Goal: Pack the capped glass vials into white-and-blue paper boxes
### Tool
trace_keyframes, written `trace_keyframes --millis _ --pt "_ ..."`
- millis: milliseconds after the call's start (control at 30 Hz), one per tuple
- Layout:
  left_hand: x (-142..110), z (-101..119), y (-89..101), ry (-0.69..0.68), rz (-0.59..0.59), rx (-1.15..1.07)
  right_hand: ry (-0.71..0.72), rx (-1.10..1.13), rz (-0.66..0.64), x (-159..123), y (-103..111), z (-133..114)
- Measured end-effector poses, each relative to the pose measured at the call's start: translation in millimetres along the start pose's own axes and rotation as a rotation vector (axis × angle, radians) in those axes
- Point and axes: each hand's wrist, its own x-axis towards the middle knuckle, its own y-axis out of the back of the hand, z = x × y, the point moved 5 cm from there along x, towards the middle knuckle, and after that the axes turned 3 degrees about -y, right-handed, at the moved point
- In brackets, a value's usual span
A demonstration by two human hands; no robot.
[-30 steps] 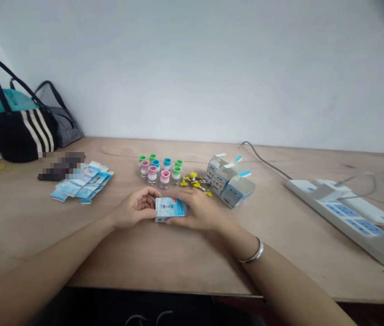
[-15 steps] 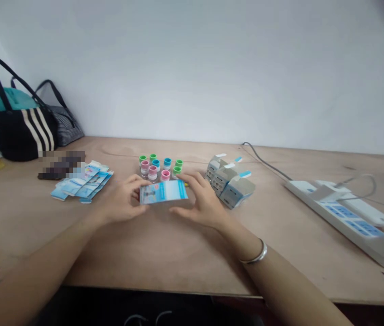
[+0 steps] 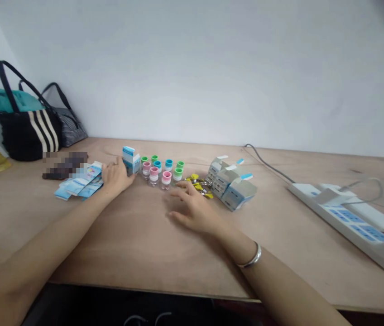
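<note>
The left hand [image 3: 117,176] stands narrow against a small blue-and-white carton [image 3: 131,160] at nine o'clock of the capped vials [image 3: 160,172], the right hand [image 3: 194,210] is wide and empty, and three opened cartons [image 3: 232,184] stand at three o'clock.

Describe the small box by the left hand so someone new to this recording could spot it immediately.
On the wooden table, find the cluster of small vials with coloured caps. At its left end, by the left hand, stands a small blue-and-white box. Unlike the open, grey-sided boxes right of the vials, it stands alone.
</note>
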Motion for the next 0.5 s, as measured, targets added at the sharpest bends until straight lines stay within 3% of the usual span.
trace_keyframes --millis 167,333,400,500 --pt "4 -4 -3.7 0.03 -0.038 0.052 0.029 0.035 -0.011 -1 -4 2" --pt "-6 -39 19.5 0.036 0.038 0.121 0.015 0.062 -0.029 -1 -6 2" --pt "-11 -59 25.9 0.084 0.004 0.152 0.019 0.073 -0.038 0 -7 2" --pt "-16 -81 25.4 0.114 -0.158 0.102 0.029 0.086 -0.044 0 -9 2"
